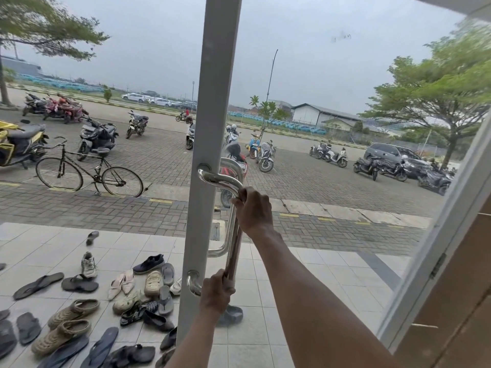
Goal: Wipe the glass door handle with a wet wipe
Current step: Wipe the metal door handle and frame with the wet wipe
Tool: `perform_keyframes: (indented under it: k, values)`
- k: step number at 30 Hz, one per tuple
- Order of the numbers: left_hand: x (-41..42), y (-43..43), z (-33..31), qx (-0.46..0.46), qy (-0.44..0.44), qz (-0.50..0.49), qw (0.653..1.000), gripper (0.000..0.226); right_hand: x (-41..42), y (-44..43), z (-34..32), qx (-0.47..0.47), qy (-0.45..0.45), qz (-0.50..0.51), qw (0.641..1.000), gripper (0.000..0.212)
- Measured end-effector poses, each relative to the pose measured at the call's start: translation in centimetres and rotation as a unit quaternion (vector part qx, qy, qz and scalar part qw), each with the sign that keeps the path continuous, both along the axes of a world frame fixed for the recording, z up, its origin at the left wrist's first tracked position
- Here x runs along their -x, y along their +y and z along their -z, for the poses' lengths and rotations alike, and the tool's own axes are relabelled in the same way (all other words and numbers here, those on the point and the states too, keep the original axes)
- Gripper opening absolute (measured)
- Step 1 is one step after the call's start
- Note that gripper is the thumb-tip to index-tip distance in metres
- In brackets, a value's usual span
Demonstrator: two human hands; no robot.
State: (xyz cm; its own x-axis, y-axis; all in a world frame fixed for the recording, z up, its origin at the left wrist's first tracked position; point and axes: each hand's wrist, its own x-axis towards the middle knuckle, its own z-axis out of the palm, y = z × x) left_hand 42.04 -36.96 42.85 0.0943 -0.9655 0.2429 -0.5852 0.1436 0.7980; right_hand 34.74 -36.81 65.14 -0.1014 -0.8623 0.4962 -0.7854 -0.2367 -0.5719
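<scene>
Door handle (222,179): polished stainless steel tube, mirror-bright, bent at each end into round collars on the door frame (212,102), its long bar running upright just beside the frame; a twin handle shows through the glass behind it. Door frame: flat pale-grey painted metal, matt; glass pane (345,115) to its right, smudged near the top. Right hand (253,209): fingers curled round the bar just under the upper bend. Left hand (216,293): wrapped round the bar's lower end, by the bottom collar; whether a wipe lies under either palm cannot be told. Beyond the glass: pale square floor tiles (305,274) with scattered sandals and shoes (79,288) at lower left; a black bicycle (87,170) on herringbone brick paving; parked motorbikes (97,136); a dark car (393,155); leafy trees (438,96) under grey sky.
</scene>
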Motion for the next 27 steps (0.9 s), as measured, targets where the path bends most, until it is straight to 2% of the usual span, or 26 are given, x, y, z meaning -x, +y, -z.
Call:
perform_keyframes:
  k: [8,13,27]
  values:
    - [-0.8,0.0,1.0,-0.021,-0.111,0.039,0.993,0.027,0.0,-0.7,0.7,0.01,0.004,0.001,1.0,0.02]
    - [-1.5,-0.2,1.8,-0.037,-0.223,0.04,0.973,0.03,0.1,-0.5,0.7,0.023,-0.003,-0.004,1.0,0.016]
    - [-4.1,0.7,1.9,-0.002,-0.308,0.064,0.949,0.021,-0.3,-0.5,1.3,0.039,-0.019,0.018,0.999,0.024]
